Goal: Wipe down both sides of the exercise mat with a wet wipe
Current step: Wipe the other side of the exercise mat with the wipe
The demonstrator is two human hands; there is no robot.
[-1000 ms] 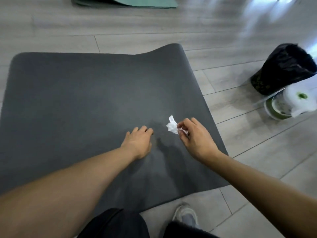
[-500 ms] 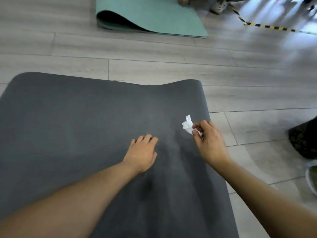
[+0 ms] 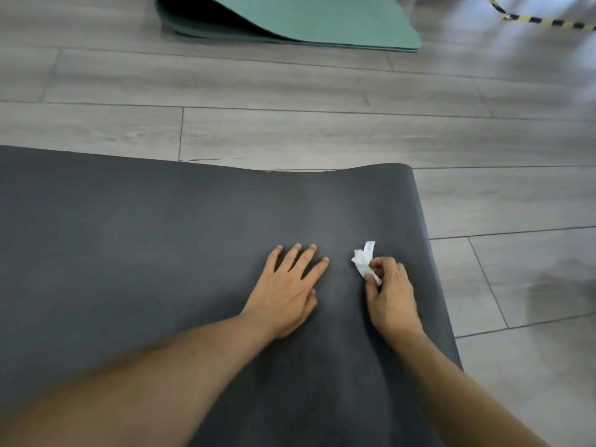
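Pinching the crumpled wet wipe in a narrow grip, the right hand sits near the right edge of the exercise mat, the wipe poking out ahead of it. The left hand lies flat alongside on the mat, grip wide.

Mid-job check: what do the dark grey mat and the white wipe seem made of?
Dark grey mat: probably rubber or dense foam, matte finish; no glare, and its far edge ripples softly. White wipe: thin tissue-like or nonwoven sheet, crumpled into folds, pinched by the right hand. Wetness cannot be told.
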